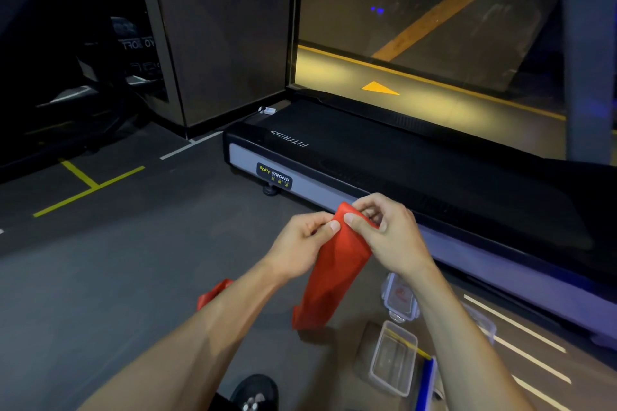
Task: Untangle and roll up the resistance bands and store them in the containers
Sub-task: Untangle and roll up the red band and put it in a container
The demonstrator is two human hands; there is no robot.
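Note:
A wide red resistance band [330, 274] hangs from both my hands at centre frame, its lower end folding onto the floor, and a further stretch shows beyond my left forearm. My left hand [302, 243] pinches the band's top edge from the left. My right hand [387, 230] pinches the same top end from the right, fingers curled over it. Down at the lower right, a clear plastic container [394, 357] stands open on the floor. A second clear container [400, 300] with a clip lid lies just beyond it.
A black treadmill [400, 170] runs diagonally across the right half, close behind my hands. A blue band [425, 384] and a thin yellow band [405, 342] lie by the near container. My dark shoe [255, 392] shows at the bottom. Grey floor with yellow tape lines spreads left.

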